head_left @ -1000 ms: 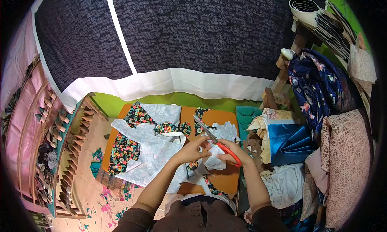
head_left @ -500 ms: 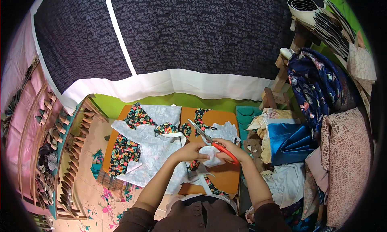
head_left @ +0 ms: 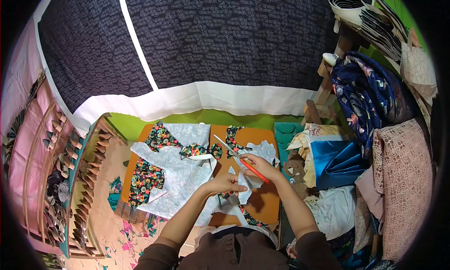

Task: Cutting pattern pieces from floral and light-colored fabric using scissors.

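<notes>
The right hand (head_left: 257, 166) grips orange-handled scissors (head_left: 238, 157), blades pointing to 10 o'clock. The left hand (head_left: 228, 183) pinches a pale fabric scrap (head_left: 245, 182) above the orange bench (head_left: 262, 202). Its fingers sit close to the blades; a slip could nick them or skew the cut.

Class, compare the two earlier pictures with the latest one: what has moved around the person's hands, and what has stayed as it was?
The orange-handled scissors in the right hand swung their blades leftward and slightly lower over the small white fabric piece, which the left hand kept pinching. Nothing was picked up or let go. The orange wooden board, the floral and white cut fabric on it and the dark patterned cloth behind stayed put.
</notes>
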Demonstrator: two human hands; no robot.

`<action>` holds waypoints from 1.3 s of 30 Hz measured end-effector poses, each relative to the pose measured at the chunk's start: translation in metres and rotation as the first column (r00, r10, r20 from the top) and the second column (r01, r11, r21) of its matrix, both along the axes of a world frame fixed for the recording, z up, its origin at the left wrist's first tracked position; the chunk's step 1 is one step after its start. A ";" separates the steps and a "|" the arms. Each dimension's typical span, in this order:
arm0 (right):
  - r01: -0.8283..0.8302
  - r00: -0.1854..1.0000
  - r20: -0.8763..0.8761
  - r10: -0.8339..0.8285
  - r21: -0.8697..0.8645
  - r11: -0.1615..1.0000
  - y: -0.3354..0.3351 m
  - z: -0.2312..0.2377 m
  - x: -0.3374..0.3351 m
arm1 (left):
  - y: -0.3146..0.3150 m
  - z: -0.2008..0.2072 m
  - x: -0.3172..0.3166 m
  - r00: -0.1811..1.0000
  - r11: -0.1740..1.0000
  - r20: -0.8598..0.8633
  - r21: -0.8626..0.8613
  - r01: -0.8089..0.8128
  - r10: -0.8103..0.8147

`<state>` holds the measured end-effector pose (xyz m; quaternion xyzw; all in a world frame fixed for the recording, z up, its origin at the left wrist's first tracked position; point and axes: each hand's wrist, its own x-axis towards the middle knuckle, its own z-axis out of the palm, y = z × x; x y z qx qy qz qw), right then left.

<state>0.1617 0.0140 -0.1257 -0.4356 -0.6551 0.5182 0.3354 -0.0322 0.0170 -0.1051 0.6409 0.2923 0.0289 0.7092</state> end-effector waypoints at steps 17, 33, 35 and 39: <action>0.020 0.876 -0.476 -0.079 -0.127 0.992 -0.056 0.010 -0.024 | -0.004 0.042 -0.007 0.348 0.552 0.493 -0.363 -0.751 0.797; -0.133 0.899 -0.428 0.093 -0.066 0.989 -0.078 0.039 -0.018 | -0.022 0.072 0.010 0.393 0.496 0.599 -0.007 -0.869 0.698; -0.110 0.896 -0.439 0.068 -0.070 0.991 -0.078 0.040 -0.020 | -0.022 0.067 0.011 0.390 0.487 0.610 0.007 -0.873 0.690; -0.139 0.846 -0.520 -0.121 -0.433 0.890 -0.076 0.040 -0.018 | -0.023 0.068 0.013 0.381 0.470 0.615 0.018 -0.882 0.691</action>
